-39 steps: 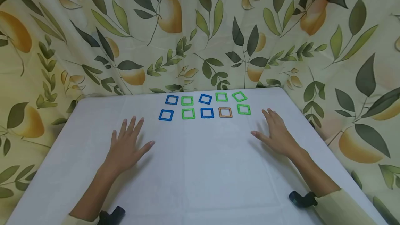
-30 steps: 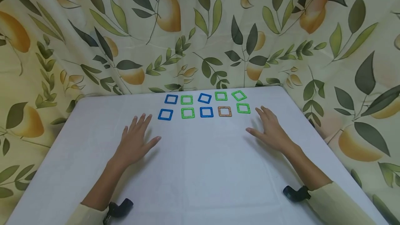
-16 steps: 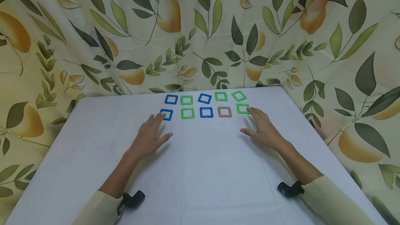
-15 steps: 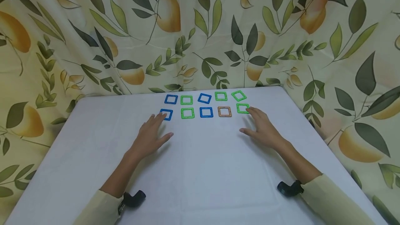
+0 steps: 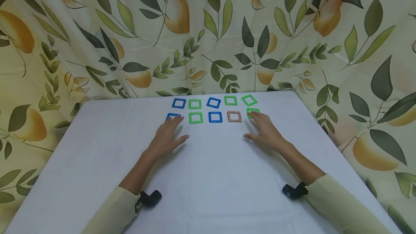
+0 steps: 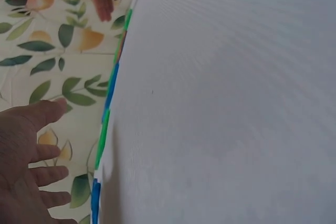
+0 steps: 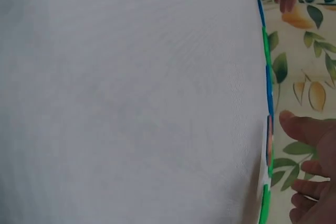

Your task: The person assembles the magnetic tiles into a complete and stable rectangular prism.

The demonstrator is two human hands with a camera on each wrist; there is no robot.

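Two rows of flat square frames lie near the far edge of the white table. My left hand (image 5: 166, 137), fingers spread, hovers over the near-row blue square frame (image 5: 169, 116) at the left end and hides part of it. My right hand (image 5: 264, 131) is spread over the near-row green square frame (image 5: 252, 110) at the right end, covering its lower part. Between the hands lie another green square frame (image 5: 195, 122), a blue square frame (image 5: 215, 121) and an orange square frame (image 5: 234, 121). In the wrist views both hands stay above the table with nothing held.
The far row has a blue frame (image 5: 178, 108), a green frame (image 5: 195, 108), a tilted blue frame (image 5: 213, 107) and two more green ones. A fruit-patterned curtain (image 5: 227, 60) hangs right behind the white table (image 5: 208, 183). Each wrist wears a black camera (image 5: 152, 198).
Both hands have moved inward toward each other, the left also farther forward. Their fingers now overlap the end frames of the near row. The frames themselves have not moved.
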